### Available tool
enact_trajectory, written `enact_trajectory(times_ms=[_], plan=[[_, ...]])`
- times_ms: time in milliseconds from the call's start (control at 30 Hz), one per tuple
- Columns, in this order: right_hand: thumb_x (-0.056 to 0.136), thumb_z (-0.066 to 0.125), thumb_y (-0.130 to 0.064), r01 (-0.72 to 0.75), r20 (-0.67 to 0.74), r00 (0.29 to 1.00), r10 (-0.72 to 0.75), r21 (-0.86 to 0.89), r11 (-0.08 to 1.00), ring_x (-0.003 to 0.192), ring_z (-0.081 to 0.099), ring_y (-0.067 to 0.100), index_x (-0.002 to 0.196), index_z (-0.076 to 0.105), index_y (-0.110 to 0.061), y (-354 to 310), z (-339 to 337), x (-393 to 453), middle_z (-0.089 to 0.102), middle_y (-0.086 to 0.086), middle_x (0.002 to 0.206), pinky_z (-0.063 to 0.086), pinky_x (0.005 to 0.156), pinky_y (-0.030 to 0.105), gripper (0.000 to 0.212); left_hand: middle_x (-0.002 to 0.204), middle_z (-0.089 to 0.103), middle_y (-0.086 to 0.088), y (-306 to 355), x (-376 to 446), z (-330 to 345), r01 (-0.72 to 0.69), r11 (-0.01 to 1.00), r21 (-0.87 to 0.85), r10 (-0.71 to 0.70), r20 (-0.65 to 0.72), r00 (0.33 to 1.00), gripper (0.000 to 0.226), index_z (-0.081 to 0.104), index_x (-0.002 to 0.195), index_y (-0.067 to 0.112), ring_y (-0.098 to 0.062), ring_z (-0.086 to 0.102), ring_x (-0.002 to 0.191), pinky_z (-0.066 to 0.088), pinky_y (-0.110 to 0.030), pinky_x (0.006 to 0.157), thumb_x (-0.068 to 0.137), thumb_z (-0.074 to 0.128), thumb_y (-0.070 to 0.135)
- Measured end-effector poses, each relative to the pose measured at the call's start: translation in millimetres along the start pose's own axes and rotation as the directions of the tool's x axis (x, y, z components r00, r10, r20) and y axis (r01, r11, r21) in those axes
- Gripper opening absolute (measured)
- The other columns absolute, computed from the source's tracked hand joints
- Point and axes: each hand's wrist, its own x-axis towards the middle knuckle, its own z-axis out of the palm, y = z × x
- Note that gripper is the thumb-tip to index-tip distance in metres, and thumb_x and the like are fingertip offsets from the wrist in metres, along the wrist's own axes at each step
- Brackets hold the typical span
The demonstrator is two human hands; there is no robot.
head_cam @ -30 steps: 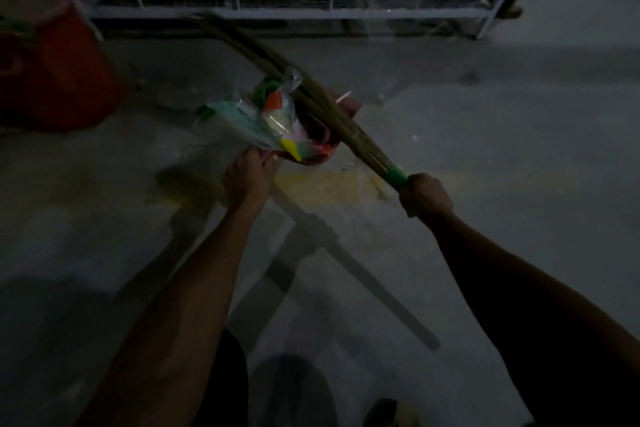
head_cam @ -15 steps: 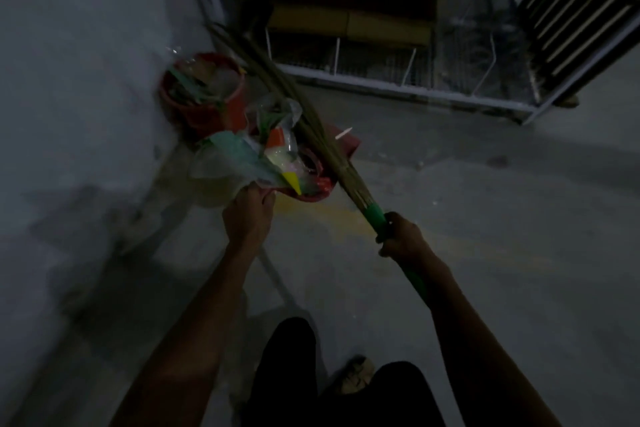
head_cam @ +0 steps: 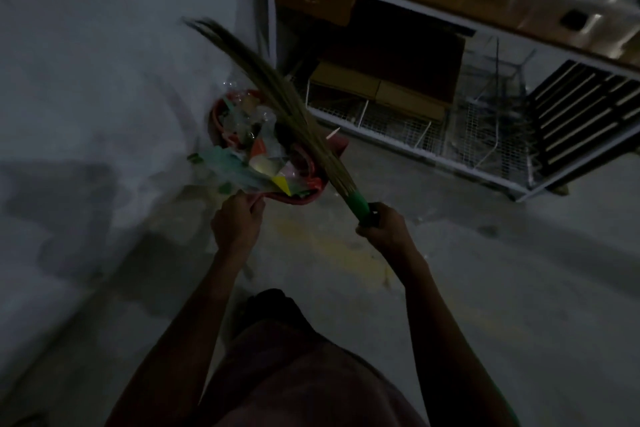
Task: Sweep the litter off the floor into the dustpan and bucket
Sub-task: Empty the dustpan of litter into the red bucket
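My left hand [head_cam: 237, 220] grips the near edge of a red dustpan [head_cam: 304, 196] held above the floor. The pan is heaped with plastic wrappers and coloured litter [head_cam: 252, 166]. My right hand [head_cam: 381, 227] is closed on the green handle of a stick broom [head_cam: 294, 118], whose bristles slant up and to the left across the pan. Just beyond the pan, against the wall, stands a red bucket [head_cam: 220, 114] filled with clear plastic litter; the pan and broom hide its right side.
A grey wall [head_cam: 104, 62] runs along the left. A white metal shelf rack [head_cam: 415, 135] with cardboard boxes [head_cam: 377, 88] stands behind the bucket. A dark slatted panel [head_cam: 585, 114] leans at the right. A yellowish stain [head_cam: 329, 246] marks the concrete floor.
The view has swung up and closer to the bucket. Both hands carried the loaded dustpan and the broom toward the bucket, which now lies right behind the pan.
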Motion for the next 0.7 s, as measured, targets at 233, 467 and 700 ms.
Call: enact_trajectory(times_ms=[233,467,700], plan=[[0.086,0.078,-0.023,-0.013,0.039,0.999,0.014,-0.007,1.0,0.081,0.064,0.024,0.136,0.058,-0.005,-59.9,25.3,83.5,0.07,0.016,0.109,0.054,0.073,0.037,0.058,0.098,0.065,-0.021,-21.0,110.0,-22.2,-0.011,1.0,0.006,0.011,0.001,1.0,0.035,0.065,0.103,0.004,-0.041,0.062,0.093,0.045,-0.041,0.073,0.093,0.061,0.037],[0.084,0.081,-0.021,-0.122,0.074,0.99,0.121,0.014,0.992,0.075,0.067,0.023,0.137,0.058,-0.004,-132.4,60.9,166.2,0.07,0.017,0.11,0.055,0.065,0.032,0.061,0.101,0.065,-0.015,-40.4,239.7,-48.4,-0.062,0.991,0.119,0.051,0.092,0.994,0.031,0.063,0.1,0.009,-0.037,0.062,0.096,0.045,-0.039,0.075,0.093,0.059,0.039],[0.085,0.08,-0.014,-0.236,0.115,0.968,0.224,0.104,0.966,0.053,0.06,0.021,0.135,0.058,-0.001,-183.7,57.4,268.0,0.067,0.012,0.077,0.046,0.043,0.027,0.056,0.099,0.066,-0.014,-37.4,341.5,-41.6,-0.075,0.99,0.118,0.059,0.132,0.989,0.031,0.063,0.1,0.009,-0.036,0.062,0.096,0.042,-0.037,0.073,0.093,0.058,0.039]])
